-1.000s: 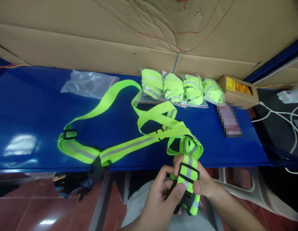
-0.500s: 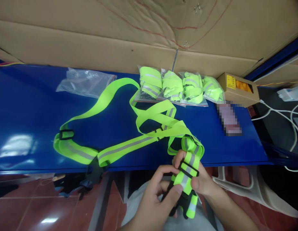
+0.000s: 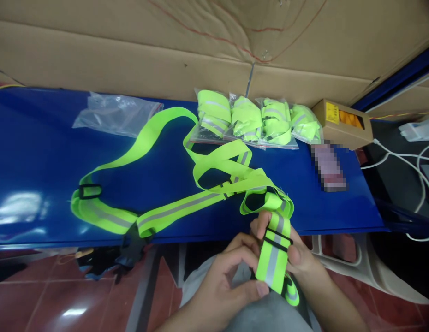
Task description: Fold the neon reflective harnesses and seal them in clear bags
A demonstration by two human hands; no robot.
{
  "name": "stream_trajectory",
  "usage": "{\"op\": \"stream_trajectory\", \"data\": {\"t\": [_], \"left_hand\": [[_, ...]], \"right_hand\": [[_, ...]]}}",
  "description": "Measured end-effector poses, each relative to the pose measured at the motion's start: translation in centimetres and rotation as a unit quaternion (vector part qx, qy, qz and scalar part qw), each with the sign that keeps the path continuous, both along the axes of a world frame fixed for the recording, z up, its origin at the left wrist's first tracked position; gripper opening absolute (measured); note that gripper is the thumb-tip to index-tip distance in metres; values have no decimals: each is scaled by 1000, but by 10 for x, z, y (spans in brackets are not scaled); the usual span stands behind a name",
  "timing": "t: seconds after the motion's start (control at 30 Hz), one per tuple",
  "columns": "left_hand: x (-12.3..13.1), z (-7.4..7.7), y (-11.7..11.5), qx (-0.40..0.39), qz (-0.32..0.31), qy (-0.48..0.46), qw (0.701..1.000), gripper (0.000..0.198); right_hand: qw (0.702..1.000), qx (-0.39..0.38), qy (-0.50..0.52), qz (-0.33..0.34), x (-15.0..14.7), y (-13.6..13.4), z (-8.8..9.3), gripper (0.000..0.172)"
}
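A neon-green reflective strap harness (image 3: 187, 203) with a grey stripe sprawls over the blue table (image 3: 38, 157). Its near end hangs off the front edge into my hands. My left hand (image 3: 228, 281) pinches the lower part of that strap end between thumb and fingers. My right hand (image 3: 294, 253) grips the same strap end from the right, thumb beside the black slider (image 3: 277, 236). A black buckle (image 3: 133, 240) hangs at the table's front edge on the left.
Several bagged green straps (image 3: 256, 122) lie at the back of the table. An empty clear plastic bag (image 3: 114, 113) is at the back left. A small cardboard box (image 3: 342, 122) and white cables (image 3: 401, 161) are on the right. A cardboard wall stands behind.
Both hands have pulled the strap end flatter and longer through the black slider. My left thumb has slid down to the strap's lower edge. The view has tilted slightly.
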State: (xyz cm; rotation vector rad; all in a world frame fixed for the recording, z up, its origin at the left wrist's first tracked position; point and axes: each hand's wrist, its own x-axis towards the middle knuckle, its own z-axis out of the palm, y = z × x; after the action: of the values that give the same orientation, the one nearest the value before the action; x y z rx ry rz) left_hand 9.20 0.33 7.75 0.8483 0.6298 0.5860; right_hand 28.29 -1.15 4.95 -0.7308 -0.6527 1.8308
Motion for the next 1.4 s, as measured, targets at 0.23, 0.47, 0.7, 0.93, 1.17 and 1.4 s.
{"op": "stream_trajectory", "data": {"t": [0.23,0.47,0.7,0.93,1.17,1.4], "left_hand": [[-2,3,12,21,-46,83,995,37],[-4,2,-3,104,-73,64,990,30],[4,7,-1,71,-37,86,993,39],[2,-1,-13,125,-131,40,983,42],[2,4,1,61,-50,54,995,51],[12,1,-13,113,-34,79,990,52]], "right_hand": [[995,-11,-55,77,3,-2,5,59],[1000,5,-29,-6,9,-1,12,57],[994,-3,-58,90,5,-2,10,60],[993,27,-101,-60,22,14,20,56],[988,-20,-101,117,9,12,24,56],[986,27,-151,59,14,11,21,59]]}}
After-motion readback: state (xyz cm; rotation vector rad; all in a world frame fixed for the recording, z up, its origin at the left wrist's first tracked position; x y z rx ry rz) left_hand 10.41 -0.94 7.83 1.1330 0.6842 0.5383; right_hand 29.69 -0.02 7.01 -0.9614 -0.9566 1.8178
